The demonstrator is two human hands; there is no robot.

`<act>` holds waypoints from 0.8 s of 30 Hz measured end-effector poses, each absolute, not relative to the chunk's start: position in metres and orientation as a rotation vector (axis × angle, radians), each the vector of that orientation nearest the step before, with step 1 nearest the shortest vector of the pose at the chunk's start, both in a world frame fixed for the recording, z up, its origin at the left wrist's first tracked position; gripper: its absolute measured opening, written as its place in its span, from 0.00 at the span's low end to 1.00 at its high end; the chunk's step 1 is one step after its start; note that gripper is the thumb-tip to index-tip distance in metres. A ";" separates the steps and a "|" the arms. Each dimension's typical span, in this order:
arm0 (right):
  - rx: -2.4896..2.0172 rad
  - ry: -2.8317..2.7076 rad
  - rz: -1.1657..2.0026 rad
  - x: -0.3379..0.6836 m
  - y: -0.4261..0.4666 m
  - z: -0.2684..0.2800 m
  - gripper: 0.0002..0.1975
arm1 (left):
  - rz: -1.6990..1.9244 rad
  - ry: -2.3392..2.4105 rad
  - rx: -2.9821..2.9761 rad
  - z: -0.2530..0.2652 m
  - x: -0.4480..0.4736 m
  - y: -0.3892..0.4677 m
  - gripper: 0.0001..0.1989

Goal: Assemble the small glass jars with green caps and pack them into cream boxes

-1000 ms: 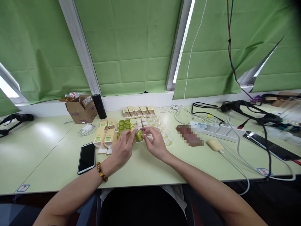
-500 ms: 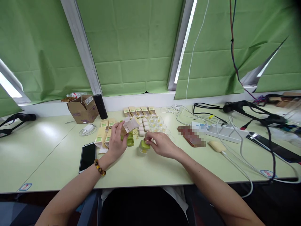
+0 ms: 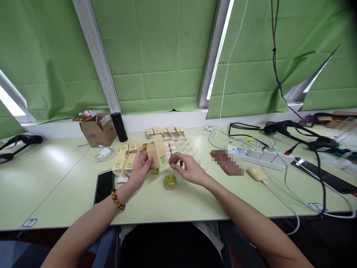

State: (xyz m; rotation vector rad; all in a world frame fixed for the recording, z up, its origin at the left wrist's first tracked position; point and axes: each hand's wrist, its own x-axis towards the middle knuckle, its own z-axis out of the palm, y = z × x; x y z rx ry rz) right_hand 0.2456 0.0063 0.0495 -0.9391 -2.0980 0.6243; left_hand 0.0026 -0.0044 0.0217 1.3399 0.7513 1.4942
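Observation:
My left hand (image 3: 140, 166) grips a small cream cardboard box (image 3: 156, 152) with a green label, tilted above the table. Just right of the box is my right hand (image 3: 187, 168), its thumb and fingers drawn together. Whether those fingertips touch the box or pinch something small I cannot tell. Below it, a little clear jar with a green lid (image 3: 171, 181) and a ring on top stands upright on the table. Green lids (image 3: 155, 171) are partly hidden behind the box, with pale pink pieces (image 3: 172, 147) and clear cups with yellow centres (image 3: 185, 146) beyond.
Several cream boxes stand at left (image 3: 121, 157) and several behind (image 3: 166, 133). A phone (image 3: 104, 186) lies left of my left wrist. A carton (image 3: 98, 129) and black cylinder (image 3: 119, 126) stand at the back. Cables, a power strip (image 3: 267, 158) and a pale mouse-shaped object (image 3: 257, 174) are right.
My right hand has let go of the green-lidded jar, now standing on the table, and has moved up beside the box. My left hand has turned the box, so its green label shows.

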 end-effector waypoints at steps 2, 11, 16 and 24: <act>-0.884 -1.923 0.838 0.242 0.014 0.050 0.10 | 1.439 0.695 1.208 0.025 0.003 -0.006 0.33; -0.626 -1.601 1.451 0.216 0.022 0.064 0.24 | 1.383 0.610 1.087 0.031 0.004 -0.009 0.29; -0.587 -1.493 1.592 0.204 0.023 0.060 0.22 | 1.429 0.669 1.078 0.023 0.005 -0.005 0.28; -0.539 -1.387 1.613 0.203 0.024 0.053 0.22 | 1.452 0.829 1.246 0.022 0.005 -0.010 0.31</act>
